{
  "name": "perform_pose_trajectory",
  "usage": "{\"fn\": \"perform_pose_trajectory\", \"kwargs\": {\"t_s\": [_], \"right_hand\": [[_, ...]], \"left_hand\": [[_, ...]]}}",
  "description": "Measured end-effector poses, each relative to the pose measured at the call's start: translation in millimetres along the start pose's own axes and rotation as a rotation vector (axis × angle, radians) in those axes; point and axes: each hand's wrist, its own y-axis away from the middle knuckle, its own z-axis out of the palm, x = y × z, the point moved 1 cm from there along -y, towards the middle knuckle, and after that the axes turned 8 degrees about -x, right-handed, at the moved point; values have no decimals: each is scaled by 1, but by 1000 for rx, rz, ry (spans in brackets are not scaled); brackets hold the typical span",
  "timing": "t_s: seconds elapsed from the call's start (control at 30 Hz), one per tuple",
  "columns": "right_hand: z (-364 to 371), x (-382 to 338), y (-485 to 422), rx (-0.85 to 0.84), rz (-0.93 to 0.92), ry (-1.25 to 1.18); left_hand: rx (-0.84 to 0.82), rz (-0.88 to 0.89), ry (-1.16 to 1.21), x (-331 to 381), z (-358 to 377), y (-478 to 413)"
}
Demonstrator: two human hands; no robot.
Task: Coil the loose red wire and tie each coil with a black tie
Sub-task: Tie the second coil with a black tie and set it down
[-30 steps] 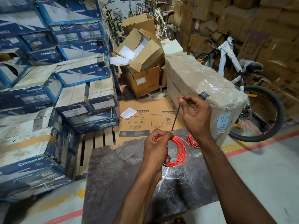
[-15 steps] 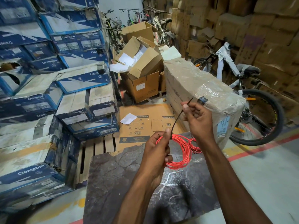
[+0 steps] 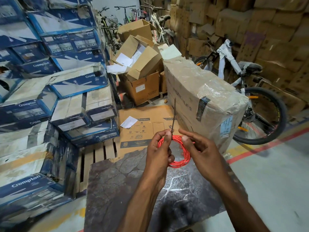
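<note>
Crowded storeroom, with blue Crompton cartons point(image 3: 50, 81) stacked down the left of the frame, open brown boxes point(image 3: 142, 64) at upper centre, a plastic-wrapped carton point(image 3: 200, 91) right of centre and a bicycle point(image 3: 260, 114) behind it at the right edge. On the floor at centre, a flat brown Crompton carton point(image 3: 147, 118) beside a wooden pallet point(image 3: 93, 154). Across the lower half, a dark stone-patterned tabletop point(image 3: 117, 190). Above its far edge, at the centre of the frame, the red wire coil point(image 3: 184, 158), held upright off the surface between both hands. Left hand point(image 3: 158, 153) wrapped round the coil's left side, thumb and forefinger pinching the black tie point(image 3: 174, 114) at the top of the loop, the tie's free end standing straight up. Right hand point(image 3: 204, 153) closed lightly on the upper right arc, thumb pressed on the wire, forefinger stretched just beside the tie.
</note>
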Motion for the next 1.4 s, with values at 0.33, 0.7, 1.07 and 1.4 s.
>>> {"fn": "perform_pose_trajectory", "kwargs": {"t_s": [0.33,0.7,1.07,1.4], "right_hand": [[2,17,-6,85,-39,-76],[-18,33,-20,123,-85,-69],[-34,91,-6,120,-34,77],[-58,143,-68,-6,86,168]], "left_hand": [[-2,-45,37,-5,1,-6],[-192,-118,-96,-13,-27,-14],[-134,-88,-411,-75,-21,-45],[-151,-80,-513,-118,-28,-113]]}}
